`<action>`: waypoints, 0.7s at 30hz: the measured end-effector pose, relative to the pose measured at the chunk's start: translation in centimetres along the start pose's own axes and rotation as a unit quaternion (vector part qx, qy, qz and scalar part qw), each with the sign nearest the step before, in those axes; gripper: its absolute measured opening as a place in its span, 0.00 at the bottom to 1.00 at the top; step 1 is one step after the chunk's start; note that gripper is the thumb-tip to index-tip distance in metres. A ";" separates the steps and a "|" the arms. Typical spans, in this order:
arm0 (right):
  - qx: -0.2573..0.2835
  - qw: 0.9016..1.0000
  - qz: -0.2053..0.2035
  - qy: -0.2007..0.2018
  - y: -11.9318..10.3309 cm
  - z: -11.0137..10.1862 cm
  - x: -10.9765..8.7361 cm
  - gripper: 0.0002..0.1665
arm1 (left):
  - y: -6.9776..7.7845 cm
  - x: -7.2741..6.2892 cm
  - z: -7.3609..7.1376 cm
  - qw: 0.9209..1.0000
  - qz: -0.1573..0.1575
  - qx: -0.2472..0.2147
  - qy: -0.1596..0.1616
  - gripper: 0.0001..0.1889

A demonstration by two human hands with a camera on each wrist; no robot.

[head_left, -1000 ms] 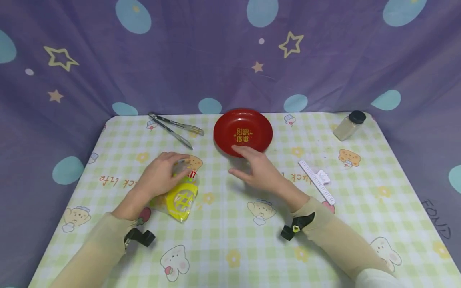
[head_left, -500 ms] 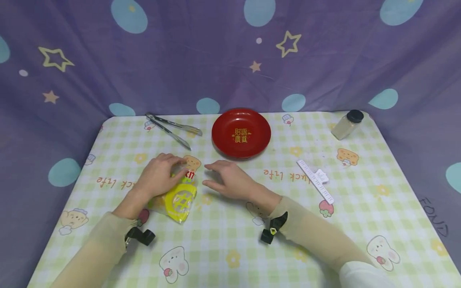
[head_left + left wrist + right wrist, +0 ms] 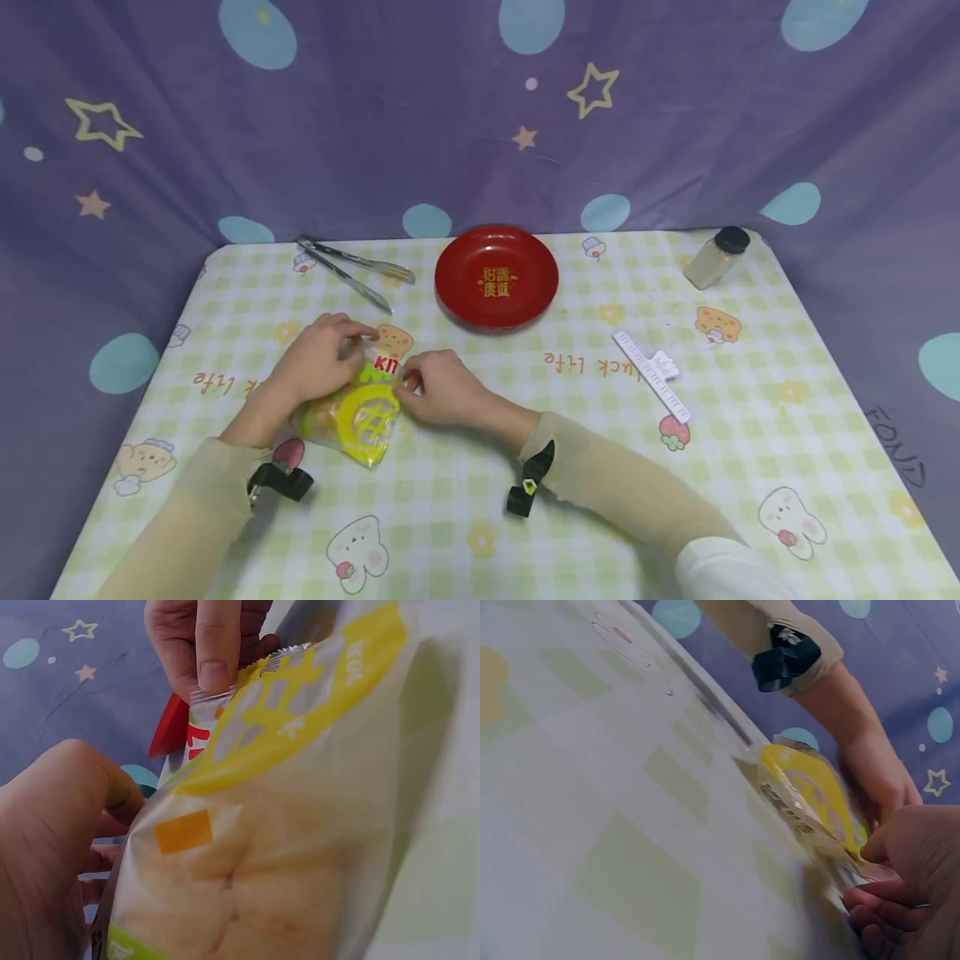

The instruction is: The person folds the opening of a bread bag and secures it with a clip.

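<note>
A clear and yellow bag of bread [image 3: 351, 425] tilts up on the near left of the table, with pale bread showing through the plastic in the left wrist view. My left hand [image 3: 318, 357] holds its far left side, some of the fingers hidden behind the bag. At the crimped edge on the right, my right hand [image 3: 442, 387] pinches the plastic between thumb and fingers. The left wrist view shows that thumb [image 3: 214, 675] pressed on the clear seal. Red lettering shows between the two hands.
Behind the hands sits a red plate [image 3: 497, 312] with gold characters. Metal tongs [image 3: 363, 287] lie at the back left. A white bag clip [image 3: 651, 377] lies to the right, and a black-lidded jar [image 3: 712, 260] lies tipped at the back right.
My right hand has come left from near the plate and now pinches the bag's edge. The bag has tilted up a little, its red lettering showing more, while my left hand stays on it.
</note>
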State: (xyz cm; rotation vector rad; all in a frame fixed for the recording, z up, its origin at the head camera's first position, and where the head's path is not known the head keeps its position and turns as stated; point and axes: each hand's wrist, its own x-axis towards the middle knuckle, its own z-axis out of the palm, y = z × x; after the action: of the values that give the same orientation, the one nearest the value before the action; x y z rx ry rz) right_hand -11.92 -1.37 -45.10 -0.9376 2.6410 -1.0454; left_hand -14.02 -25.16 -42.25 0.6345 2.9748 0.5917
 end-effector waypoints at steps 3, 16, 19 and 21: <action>0.007 1.000 0.007 0.003 -0.3 0.2 0.1 0.07 | -0.2 0.2 -0.1 1.000 -0.002 -0.009 -0.018 0.18; 0.062 0.997 0.032 0.015 -0.2 0.6 0.1 0.07 | -0.2 0.7 -0.1 0.997 0.005 -0.059 -0.043 0.16; 0.075 0.997 0.024 0.011 -0.1 0.8 0.0 0.09 | -0.3 0.6 -0.2 0.997 0.002 -0.070 -0.044 0.13; 0.082 0.996 0.020 0.007 -0.1 0.7 0.0 0.09 | -0.2 0.5 -0.2 0.996 0.005 -0.076 -0.040 0.11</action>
State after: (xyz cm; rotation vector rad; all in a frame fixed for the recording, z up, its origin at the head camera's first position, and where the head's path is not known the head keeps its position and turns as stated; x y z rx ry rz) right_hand -11.57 -1.82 -45.58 -0.8441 2.5263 -1.2409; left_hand -14.59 -25.23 -42.10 0.6448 2.8198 0.7662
